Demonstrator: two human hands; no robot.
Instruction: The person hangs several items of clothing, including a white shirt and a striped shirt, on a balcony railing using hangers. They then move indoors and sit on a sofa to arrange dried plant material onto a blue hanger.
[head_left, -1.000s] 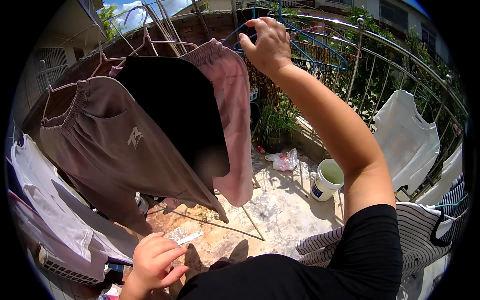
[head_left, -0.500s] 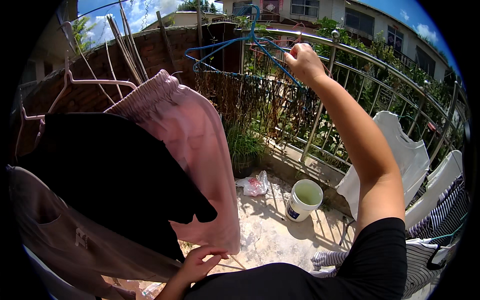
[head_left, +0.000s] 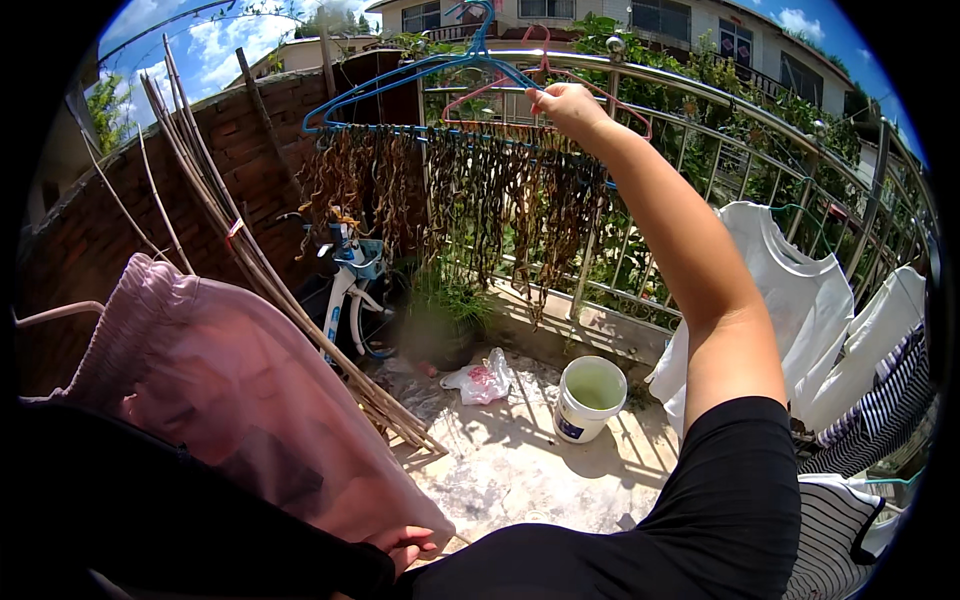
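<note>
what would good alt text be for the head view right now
A raised right hand touches the sloping side of a blue hanger, beneath which shrivelled brown strands hang in a row before a metal railing. The left hand is low, by the hem of hanging pink trousers. A white bucket stands on sunlit ground.

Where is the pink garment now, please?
Lower left, head view: the pink garment hangs beside the leaning poles, with the left hand at its hem.

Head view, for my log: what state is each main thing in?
Pink garment: hanging
Blue hanger: hook upward
Right hand: raised, pinching blue hanger
Left hand: at pink garment's hem
Brown strands: dangling
White bucket: upright, lidless
Plastic bag: crumpled
Poles: leaning
White shirt: hanging
</note>
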